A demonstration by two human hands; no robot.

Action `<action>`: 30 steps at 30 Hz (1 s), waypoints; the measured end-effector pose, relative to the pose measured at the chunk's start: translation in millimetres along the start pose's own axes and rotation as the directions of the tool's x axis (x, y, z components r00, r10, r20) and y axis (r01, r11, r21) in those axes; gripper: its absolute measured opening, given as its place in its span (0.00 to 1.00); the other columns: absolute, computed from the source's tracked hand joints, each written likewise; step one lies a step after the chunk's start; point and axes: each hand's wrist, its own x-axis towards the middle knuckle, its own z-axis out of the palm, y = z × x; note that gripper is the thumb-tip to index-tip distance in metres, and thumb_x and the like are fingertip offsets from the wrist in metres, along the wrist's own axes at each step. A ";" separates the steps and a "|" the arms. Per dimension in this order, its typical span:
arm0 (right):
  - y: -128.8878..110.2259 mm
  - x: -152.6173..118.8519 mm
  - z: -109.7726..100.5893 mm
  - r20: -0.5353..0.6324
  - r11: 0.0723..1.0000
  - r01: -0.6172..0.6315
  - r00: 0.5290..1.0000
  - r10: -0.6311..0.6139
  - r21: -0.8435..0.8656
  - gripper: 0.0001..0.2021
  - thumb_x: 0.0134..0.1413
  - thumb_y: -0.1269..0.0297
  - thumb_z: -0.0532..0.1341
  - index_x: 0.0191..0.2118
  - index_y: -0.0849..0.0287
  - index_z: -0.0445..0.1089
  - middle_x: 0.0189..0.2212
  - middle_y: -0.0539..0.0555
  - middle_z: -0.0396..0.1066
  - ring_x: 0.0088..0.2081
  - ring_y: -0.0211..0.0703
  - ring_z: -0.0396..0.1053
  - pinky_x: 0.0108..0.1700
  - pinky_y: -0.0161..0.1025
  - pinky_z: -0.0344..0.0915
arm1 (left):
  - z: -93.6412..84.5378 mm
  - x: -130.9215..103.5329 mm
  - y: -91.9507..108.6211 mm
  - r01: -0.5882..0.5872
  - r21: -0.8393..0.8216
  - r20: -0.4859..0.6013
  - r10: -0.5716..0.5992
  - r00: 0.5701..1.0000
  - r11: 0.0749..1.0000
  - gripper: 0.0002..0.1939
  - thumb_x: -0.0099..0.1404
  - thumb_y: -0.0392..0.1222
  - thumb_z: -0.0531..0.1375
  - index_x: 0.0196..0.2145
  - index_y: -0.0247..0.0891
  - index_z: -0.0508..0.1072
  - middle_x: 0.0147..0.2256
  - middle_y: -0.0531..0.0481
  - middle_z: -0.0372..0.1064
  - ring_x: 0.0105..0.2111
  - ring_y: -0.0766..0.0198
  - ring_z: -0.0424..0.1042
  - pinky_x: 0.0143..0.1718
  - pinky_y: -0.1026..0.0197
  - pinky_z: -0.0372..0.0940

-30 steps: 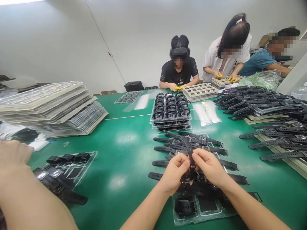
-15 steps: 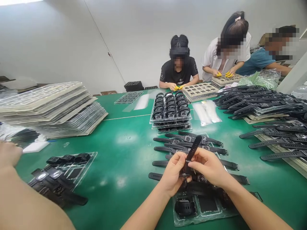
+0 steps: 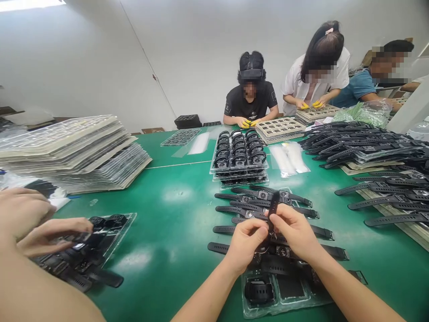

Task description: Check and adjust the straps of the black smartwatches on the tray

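Observation:
Between my two hands is a black smartwatch, its strap pointing up. My left hand grips it from the left, near the watch body, which the fingers partly hide. The fingers of my right hand pinch the strap. Beneath my hands lie several black smartwatches with straps stretched out flat, in rows. Nearest me, a clear plastic tray shows below them, with one watch with a closed strap in a front compartment.
A co-worker's hands handle watches in another tray at left. Stacked trays stand behind them. Further off is a filled watch tray. More watches lie at right. Several people sit or stand across the green table.
The watch between my hands has turned, its strap now more upright and lower. At left, a co-worker's hands have come down over the watches in their tray.

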 end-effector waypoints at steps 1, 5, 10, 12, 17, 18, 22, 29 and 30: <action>-0.7 0.4 0.7 0.002 1.000 0.008 1.000 -0.008 -0.020 0.14 0.61 0.52 0.63 0.30 0.56 0.76 0.30 0.52 0.72 0.34 0.45 0.70 0.38 0.40 0.68 | 0.0 -0.7 1.5 -0.001 0.018 0.019 0.001 1.000 1.000 0.24 0.54 0.61 0.72 0.25 0.35 0.75 0.26 0.53 0.66 0.29 0.65 0.62 0.35 0.62 0.61; -1.4 0.2 5.2 0.049 0.996 -0.035 0.998 0.031 0.081 0.15 0.60 0.50 0.64 0.34 0.55 0.79 0.33 0.53 0.77 0.38 0.49 0.74 0.43 0.43 0.72 | -1.5 -3.9 7.7 -0.033 0.118 0.075 0.024 0.997 0.993 0.22 0.57 0.60 0.70 0.29 0.36 0.76 0.29 0.51 0.69 0.32 0.62 0.65 0.38 0.60 0.62; -0.1 -1.2 7.4 0.030 0.993 -0.044 0.999 0.041 0.107 0.13 0.60 0.52 0.65 0.41 0.55 0.80 0.37 0.54 0.80 0.41 0.50 0.76 0.46 0.44 0.73 | -0.4 -6.2 4.9 -0.007 0.084 0.068 0.001 0.998 0.996 0.21 0.52 0.54 0.74 0.33 0.38 0.73 0.31 0.53 0.71 0.32 0.62 0.68 0.35 0.62 0.64; -0.2 -1.2 7.1 0.050 0.995 -0.022 0.999 0.018 0.093 0.13 0.63 0.53 0.63 0.43 0.54 0.80 0.39 0.54 0.80 0.43 0.50 0.76 0.48 0.44 0.72 | 1.4 -6.0 1.8 0.005 0.005 0.034 -0.006 0.999 1.000 0.21 0.52 0.52 0.75 0.35 0.39 0.72 0.33 0.51 0.74 0.35 0.61 0.72 0.38 0.61 0.65; 4.1 -0.2 3.0 0.091 0.995 -0.057 0.995 0.049 0.080 0.16 0.68 0.53 0.58 0.50 0.53 0.79 0.35 0.53 0.78 0.32 0.43 0.71 0.34 0.39 0.70 | 3.2 -2.8 -0.7 0.023 -0.151 0.007 -0.022 1.000 0.988 0.19 0.56 0.50 0.74 0.35 0.40 0.70 0.33 0.51 0.77 0.35 0.60 0.76 0.41 0.60 0.68; 5.2 -0.2 1.7 0.091 0.996 -0.060 0.994 0.053 0.071 0.17 0.68 0.53 0.57 0.51 0.53 0.79 0.33 0.52 0.76 0.30 0.42 0.69 0.33 0.38 0.69 | 3.1 -2.2 -0.3 0.009 -0.143 -0.006 -0.009 1.000 0.990 0.18 0.56 0.49 0.74 0.35 0.39 0.71 0.33 0.51 0.78 0.35 0.60 0.76 0.41 0.60 0.68; 5.8 -2.2 -1.5 0.093 0.999 -0.023 0.995 0.020 0.029 0.20 0.69 0.51 0.56 0.57 0.54 0.75 0.30 0.51 0.73 0.31 0.43 0.69 0.36 0.40 0.69 | 3.7 -2.0 2.3 -0.035 -0.028 -0.044 0.034 0.998 0.999 0.15 0.57 0.47 0.72 0.35 0.39 0.71 0.33 0.52 0.76 0.36 0.60 0.76 0.42 0.60 0.68; 10.4 -3.1 2.3 0.048 0.976 0.090 0.995 -0.082 -0.197 0.20 0.65 0.55 0.61 0.58 0.55 0.73 0.47 0.59 0.78 0.45 0.52 0.74 0.48 0.47 0.72 | 6.1 -8.7 5.5 -0.069 0.159 -0.044 0.077 0.996 0.985 0.14 0.60 0.45 0.70 0.38 0.41 0.70 0.37 0.52 0.73 0.40 0.61 0.72 0.43 0.61 0.67; 12.1 -1.8 1.5 0.037 0.972 0.113 0.993 -0.108 -0.208 0.20 0.66 0.55 0.60 0.59 0.56 0.73 0.47 0.59 0.78 0.44 0.52 0.75 0.48 0.48 0.73 | 5.3 -9.0 5.9 -0.060 0.105 -0.004 0.060 0.998 0.993 0.15 0.60 0.46 0.70 0.41 0.41 0.70 0.40 0.51 0.73 0.42 0.60 0.72 0.44 0.60 0.67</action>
